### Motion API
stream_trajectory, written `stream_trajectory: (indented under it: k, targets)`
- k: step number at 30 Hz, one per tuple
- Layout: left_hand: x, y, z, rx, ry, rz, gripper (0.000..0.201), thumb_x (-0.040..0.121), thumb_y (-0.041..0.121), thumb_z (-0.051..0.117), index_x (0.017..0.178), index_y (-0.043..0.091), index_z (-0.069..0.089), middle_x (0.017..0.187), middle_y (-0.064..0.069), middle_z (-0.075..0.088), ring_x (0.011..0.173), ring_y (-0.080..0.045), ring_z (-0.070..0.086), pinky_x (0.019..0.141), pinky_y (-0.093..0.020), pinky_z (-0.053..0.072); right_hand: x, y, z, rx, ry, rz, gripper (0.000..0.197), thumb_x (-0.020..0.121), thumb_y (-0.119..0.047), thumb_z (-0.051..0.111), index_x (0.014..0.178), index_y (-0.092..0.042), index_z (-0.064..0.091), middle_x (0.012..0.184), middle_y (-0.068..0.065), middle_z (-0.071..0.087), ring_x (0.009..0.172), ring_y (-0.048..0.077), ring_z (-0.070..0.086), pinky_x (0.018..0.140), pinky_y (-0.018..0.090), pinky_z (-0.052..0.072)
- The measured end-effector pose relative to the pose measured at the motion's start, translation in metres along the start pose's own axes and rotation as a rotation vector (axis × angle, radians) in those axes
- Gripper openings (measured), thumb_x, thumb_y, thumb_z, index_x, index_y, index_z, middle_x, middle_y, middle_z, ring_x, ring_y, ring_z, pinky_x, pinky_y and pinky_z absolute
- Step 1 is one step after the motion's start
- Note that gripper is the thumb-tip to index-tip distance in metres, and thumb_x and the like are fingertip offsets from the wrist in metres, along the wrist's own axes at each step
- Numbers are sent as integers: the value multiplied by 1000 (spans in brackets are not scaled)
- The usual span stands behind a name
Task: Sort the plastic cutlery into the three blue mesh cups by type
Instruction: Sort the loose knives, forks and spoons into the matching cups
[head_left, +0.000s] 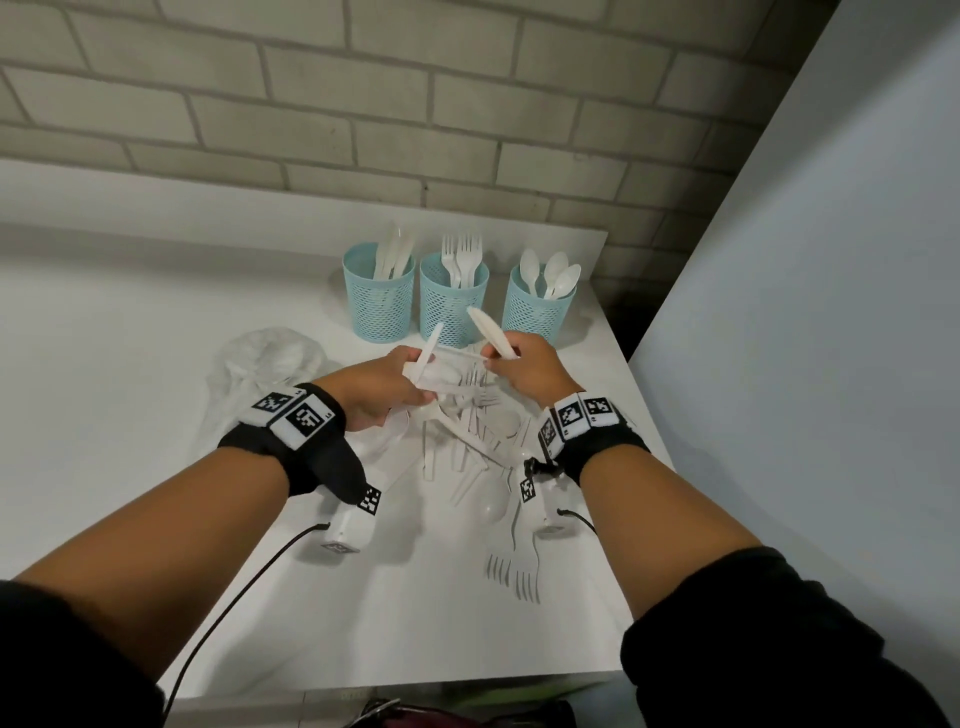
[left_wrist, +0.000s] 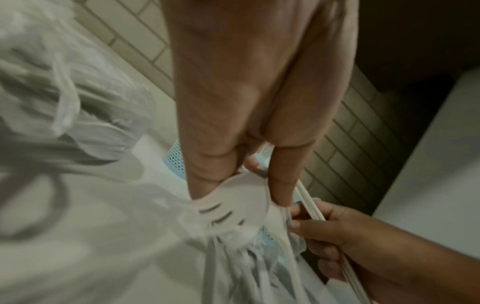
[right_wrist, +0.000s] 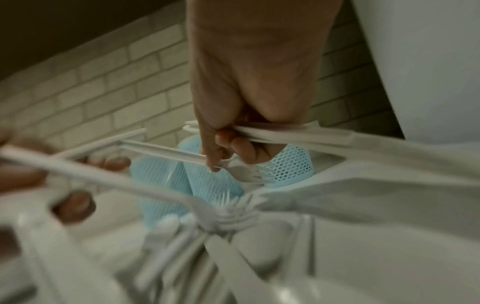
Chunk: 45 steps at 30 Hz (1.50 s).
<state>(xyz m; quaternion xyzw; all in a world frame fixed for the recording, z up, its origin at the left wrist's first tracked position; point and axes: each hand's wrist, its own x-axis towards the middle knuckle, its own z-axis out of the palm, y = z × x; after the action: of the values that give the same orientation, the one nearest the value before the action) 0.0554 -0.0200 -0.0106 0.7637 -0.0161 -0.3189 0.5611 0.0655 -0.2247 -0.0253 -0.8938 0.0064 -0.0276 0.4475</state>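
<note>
Blurred: in your right wrist view the loose white plastic cutlery pile (right_wrist: 197, 242) below the pale blue mesh cups (right_wrist: 291, 164) smears; types unreadable.
Hidden: your left hand (head_left: 384, 387) covers its bundle's handles.

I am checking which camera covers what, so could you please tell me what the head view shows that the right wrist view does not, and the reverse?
Only the head view shows what each cup holds: knives in the left cup, forks in the middle cup, spoons in the right cup, plus the plastic bag and loose cutlery pile. Only the right wrist view shows the right hand from beneath, fingers curled round several white handles. Both show the blue mesh cups, the brick wall and both hands gripping cutlery, including the left hand.
</note>
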Motion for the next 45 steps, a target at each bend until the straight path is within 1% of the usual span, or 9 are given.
stream_trajectory:
  k: [4,9,15,20,26,32,35,38,45]
  targets:
    - [-2,12,-7,-128,-18,22,24,94,-2,45,91,15,62,93,-7,56,76,-15,47,66,-21,39,7,-12,-12,158,-10,-48,20,83,2,62,84,-18,64,79,-5,63,71,6,57,61,12,42]
    - [2,16,-12,-263,13,33,19,96,2,44,97,7,62,92,-5,59,79,-14,55,65,-18,47,12,-18,-9,6,-44,-26,22,85,0,60,106,-5,65,83,0,62,77,12,58,73,20,45]
    - [11,17,-18,-389,126,135,19,93,15,54,105,2,61,87,-5,62,77,-13,56,75,-23,47,14,-27,-14,382,-132,411,11,94,-11,50,90,-5,59,76,4,59,51,9,46,38,15,39]
    - [15,28,-17,-504,253,194,9,92,16,57,94,11,63,75,-2,65,56,-8,56,60,-19,49,22,-43,-11,701,-361,453,31,101,-24,35,92,-5,58,86,8,68,80,17,62,75,29,52]
    - [25,32,-10,-425,330,256,13,94,22,55,87,15,63,76,-6,55,59,-13,40,49,-17,36,15,-53,-5,741,-647,446,35,100,-32,32,103,-7,56,82,6,74,75,14,72,70,31,58]
    - [34,33,-4,-442,349,234,30,100,30,40,115,9,56,79,-7,54,56,-14,43,45,-20,37,18,-50,4,782,-531,398,15,96,-6,45,96,-3,60,73,3,73,59,6,67,56,17,56]
    - [31,30,1,-598,222,166,35,101,34,35,125,14,50,97,-11,60,72,-21,56,63,-32,49,20,-53,5,925,-420,356,16,96,-2,41,97,-1,57,91,11,72,89,16,69,75,21,56]
    - [29,26,7,-544,107,147,38,101,37,31,129,15,46,95,-14,62,66,-24,61,51,-32,52,20,-58,8,983,-318,257,29,99,0,31,122,11,46,135,23,47,131,32,42,108,36,37]
    - [30,22,19,-532,45,164,39,102,29,34,123,2,53,100,-16,64,74,-23,65,56,-30,56,28,-55,17,673,-156,152,31,96,-13,50,123,-1,57,128,18,57,112,31,58,98,44,46]
